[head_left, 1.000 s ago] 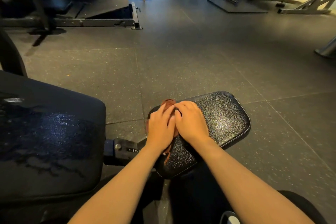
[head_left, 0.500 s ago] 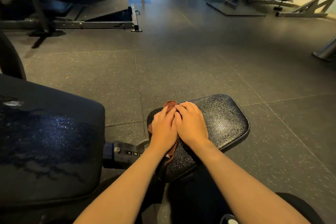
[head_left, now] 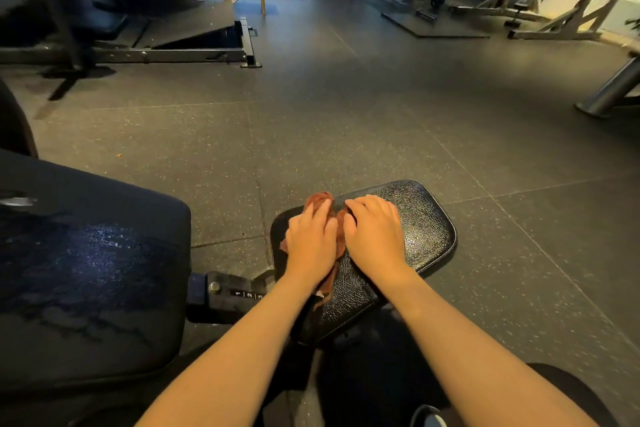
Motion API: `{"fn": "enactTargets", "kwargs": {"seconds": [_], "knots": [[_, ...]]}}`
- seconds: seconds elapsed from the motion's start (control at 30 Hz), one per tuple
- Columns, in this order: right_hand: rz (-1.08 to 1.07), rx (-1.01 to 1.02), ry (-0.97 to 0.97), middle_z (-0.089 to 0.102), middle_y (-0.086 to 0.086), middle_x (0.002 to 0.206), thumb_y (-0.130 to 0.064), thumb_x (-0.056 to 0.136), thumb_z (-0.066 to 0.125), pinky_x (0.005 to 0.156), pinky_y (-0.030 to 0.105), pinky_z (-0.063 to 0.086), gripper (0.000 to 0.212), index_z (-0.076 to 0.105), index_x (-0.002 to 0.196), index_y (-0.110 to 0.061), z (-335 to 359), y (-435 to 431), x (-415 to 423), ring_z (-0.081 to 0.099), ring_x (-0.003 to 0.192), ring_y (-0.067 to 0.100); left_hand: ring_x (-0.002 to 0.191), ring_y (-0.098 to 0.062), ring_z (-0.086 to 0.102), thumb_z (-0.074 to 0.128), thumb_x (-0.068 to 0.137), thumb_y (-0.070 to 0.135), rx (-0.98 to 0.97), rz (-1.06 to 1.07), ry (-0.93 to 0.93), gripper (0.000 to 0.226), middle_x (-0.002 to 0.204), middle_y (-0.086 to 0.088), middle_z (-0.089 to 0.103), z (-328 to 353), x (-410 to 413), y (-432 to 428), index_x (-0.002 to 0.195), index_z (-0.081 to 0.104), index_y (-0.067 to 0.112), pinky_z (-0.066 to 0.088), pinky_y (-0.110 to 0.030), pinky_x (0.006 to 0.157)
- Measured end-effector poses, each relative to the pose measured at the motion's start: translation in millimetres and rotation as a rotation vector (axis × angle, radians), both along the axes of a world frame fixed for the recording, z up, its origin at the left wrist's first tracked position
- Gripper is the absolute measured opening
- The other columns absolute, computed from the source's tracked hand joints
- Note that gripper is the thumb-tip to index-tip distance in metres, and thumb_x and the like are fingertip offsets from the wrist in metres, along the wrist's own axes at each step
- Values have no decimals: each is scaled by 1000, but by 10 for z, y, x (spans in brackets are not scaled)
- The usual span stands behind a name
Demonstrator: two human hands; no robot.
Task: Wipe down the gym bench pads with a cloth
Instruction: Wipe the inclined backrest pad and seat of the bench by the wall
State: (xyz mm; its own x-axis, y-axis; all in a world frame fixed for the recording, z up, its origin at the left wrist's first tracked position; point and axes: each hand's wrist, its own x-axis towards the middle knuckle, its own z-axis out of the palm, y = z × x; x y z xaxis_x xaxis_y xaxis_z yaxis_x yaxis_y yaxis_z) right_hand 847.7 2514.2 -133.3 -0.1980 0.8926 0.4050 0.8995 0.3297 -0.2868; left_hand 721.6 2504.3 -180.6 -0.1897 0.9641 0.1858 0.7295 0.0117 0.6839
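Dark rubber gym floor (head_left: 346, 135) all round; the small seat pad (head_left: 424, 229) runs long from near-left to far-right; the brown cloth (head_left: 320, 199) lies at its left end, pressed under the flat left hand (head_left: 311, 246); the right hand (head_left: 375, 239), flat too and gripping nothing, is nearer the bare right stretch.

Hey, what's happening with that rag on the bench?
A person is cleaning. Their left hand presses a crumpled reddish-brown cloth onto the small black textured seat pad, near its left edge. The right hand lies on the pad beside it, right against the cloth. The large black back pad on the left shines with wet-looking streaks.
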Motion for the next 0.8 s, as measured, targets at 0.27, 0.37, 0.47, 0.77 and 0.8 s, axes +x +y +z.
{"fn": "enactTargets", "kwargs": {"seconds": [0.27, 0.37, 0.47, 0.77, 0.8], "knots": [[154, -119, 196, 59, 1, 134, -22, 100, 51, 111, 37, 37, 34, 63, 131, -17, 97, -34, -92, 48, 130, 20, 122, -4, 50, 41, 107, 25, 14, -71, -427, 39, 136, 10, 57, 197, -234, -177, 144, 51, 25, 35, -24, 106], [311, -223, 22, 45, -1, 153, -31, 102, 49, 123, 44, 14, 42, 54, 143, -26, 53, -43, -238, 31, 147, 18, 119, -12, 55, 31, 101, 28, 105, 28, -282, 43, 127, 4, 65, -28, -256, -195, 125, 66, 23, 36, -41, 111], [290, -184, -188, 40, -3, 156, -35, 102, 46, 120, 51, 1, 37, 58, 138, -33, -42, -54, -269, 22, 150, 18, 130, -14, 49, 30, 105, 25, 69, 44, -243, 41, 135, 2, 62, -112, -233, -242, 127, 65, 23, 27, -41, 117], [-74, -4, -278, 54, 4, 139, -28, 95, 49, 107, 50, 32, 31, 70, 116, -19, 93, 300, 56, 41, 132, 29, 142, -15, 35, 13, 95, 55, 4, 95, -243, 70, 151, 7, 49, -238, -220, -214, 143, 56, 27, 22, -38, 121], [-61, -17, -293, 54, 3, 138, -35, 98, 44, 107, 50, 32, 35, 69, 117, -19, 76, 299, -13, 41, 131, 29, 139, -15, 39, 13, 97, 53, 25, 101, -268, 68, 148, 7, 53, -228, -221, -214, 141, 57, 27, 26, -40, 120]]}}
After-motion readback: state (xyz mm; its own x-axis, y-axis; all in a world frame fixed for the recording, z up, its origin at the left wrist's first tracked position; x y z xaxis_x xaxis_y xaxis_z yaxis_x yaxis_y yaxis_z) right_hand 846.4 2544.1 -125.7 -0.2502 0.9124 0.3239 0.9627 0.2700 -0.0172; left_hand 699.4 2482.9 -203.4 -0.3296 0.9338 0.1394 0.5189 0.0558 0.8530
